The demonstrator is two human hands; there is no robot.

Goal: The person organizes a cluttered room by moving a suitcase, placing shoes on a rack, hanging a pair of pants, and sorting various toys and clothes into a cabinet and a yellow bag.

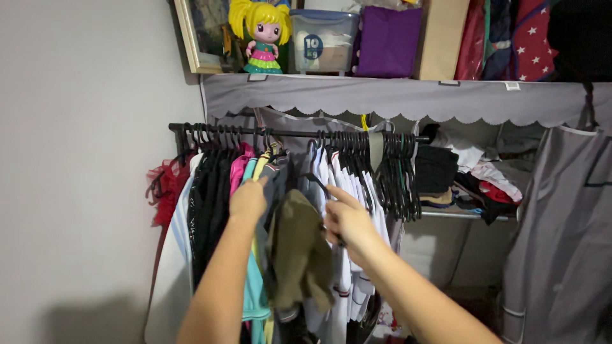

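Both hands reach into a fabric wardrobe among clothes hanging from a black rail point(299, 133). The left hand point(247, 199) is pressed into the hanging garments, its fingers curled forward around the shoulder of a grey garment point(275, 185) just beyond the fingertips; whether they are truly clamped on the cloth cannot be told, since the fingertips are buried in it. The right hand point(347, 223) has its fingers partly apart, the index finger stretched toward the dark hanger point(317, 180) just past its tip, while the lower fingers seem to pinch the edge of the white shirts point(344, 280) beneath the palm. Between the two hands, just below the fingertips of both, hangs an olive-green garment point(299, 255), limp and folded over itself. It looks light and soft, likely to slump and slide if gripped by the cloth alone; the firmer hold would be at the hanger's stiff shoulder or hook above the fingers. To the outer side of the left fingers hang black garments point(213, 191) and a pink top point(240, 167); beyond the right fingers is a bunch of empty black hangers point(398, 178). High above the fingers, a yellow-haired doll point(262, 35) stands on the wardrobe top.
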